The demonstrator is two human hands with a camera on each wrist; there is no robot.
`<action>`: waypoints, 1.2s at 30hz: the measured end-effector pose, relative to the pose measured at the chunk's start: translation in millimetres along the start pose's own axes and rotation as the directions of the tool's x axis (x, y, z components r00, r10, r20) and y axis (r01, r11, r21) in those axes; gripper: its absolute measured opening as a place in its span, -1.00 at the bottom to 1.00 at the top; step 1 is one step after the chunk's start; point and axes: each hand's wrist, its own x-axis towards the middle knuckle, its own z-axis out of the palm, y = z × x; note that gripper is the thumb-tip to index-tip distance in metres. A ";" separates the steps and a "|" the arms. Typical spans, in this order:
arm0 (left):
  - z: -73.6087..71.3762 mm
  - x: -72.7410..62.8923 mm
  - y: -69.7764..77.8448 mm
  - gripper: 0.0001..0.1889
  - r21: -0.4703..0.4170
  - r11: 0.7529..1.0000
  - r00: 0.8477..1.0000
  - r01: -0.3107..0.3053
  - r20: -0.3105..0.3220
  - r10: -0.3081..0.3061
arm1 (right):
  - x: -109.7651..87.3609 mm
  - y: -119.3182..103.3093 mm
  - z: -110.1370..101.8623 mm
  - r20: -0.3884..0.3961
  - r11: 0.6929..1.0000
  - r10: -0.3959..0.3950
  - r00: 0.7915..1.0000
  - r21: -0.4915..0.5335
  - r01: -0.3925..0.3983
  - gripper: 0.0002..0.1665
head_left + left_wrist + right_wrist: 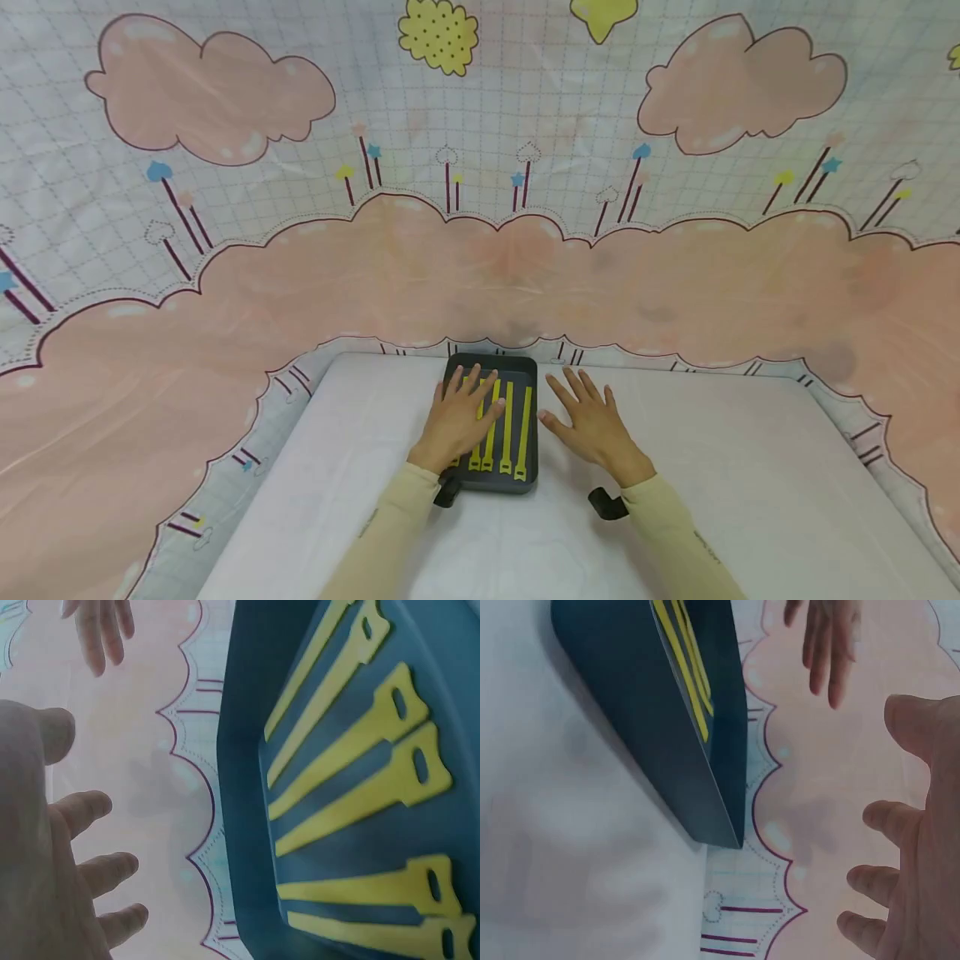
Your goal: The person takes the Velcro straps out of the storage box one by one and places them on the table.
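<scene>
A dark grey rectangular tray [532, 446] stands on the white table, holding several flat yellow cable ties [507, 429], each with a slotted, wider head. In the left wrist view the yellow ties [411, 889] lie side by side, two of them close together. Over the tray's left part hovers my left hand [457, 423], fingers spread, covering some ties in the head view. My right hand [596, 429] is held over the table just right of the tray, fingers apart and holding nothing. The right wrist view shows the tray's outer wall [630, 712] beside that hand.
A white table [712, 467] extends to both sides of the tray. Behind it hangs a printed cloth [480, 275] with clouds and stars. Black wrist devices [608, 504] are strapped below both hands.
</scene>
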 end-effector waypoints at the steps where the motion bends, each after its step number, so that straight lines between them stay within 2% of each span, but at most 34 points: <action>1: 0.2 -1.1 -2.7 -0.36 -0.008 1.000 1.000 0.003 -0.008 -0.003 | 0.2 -1.2 0.9 -0.002 1.000 -0.005 1.000 0.003 0.005 -0.17; 17: -1.1 -22.9 -34.5 -0.39 -0.075 0.992 0.993 0.104 -0.055 -0.108 | 1.0 -22.9 14.9 0.003 0.995 -0.057 0.998 0.077 0.056 -0.23; 25: 3.3 -25.5 -50.0 -0.41 -0.115 0.987 0.989 0.113 -0.086 -0.124 | -1.0 -29.5 13.5 0.006 0.991 -0.069 0.998 0.111 0.068 -0.21; 31: 3.1 -28.8 -57.8 -0.42 -0.192 0.965 0.976 0.177 -0.093 -0.197 | 0.7 -32.5 16.1 -0.027 0.985 -0.112 0.993 0.131 0.114 -0.24; 36: 2.8 -31.1 -63.0 -0.42 -0.265 0.939 0.966 0.217 -0.079 -0.245 | 4.3 -37.9 18.4 -0.012 0.982 -0.126 0.992 0.142 0.126 -0.23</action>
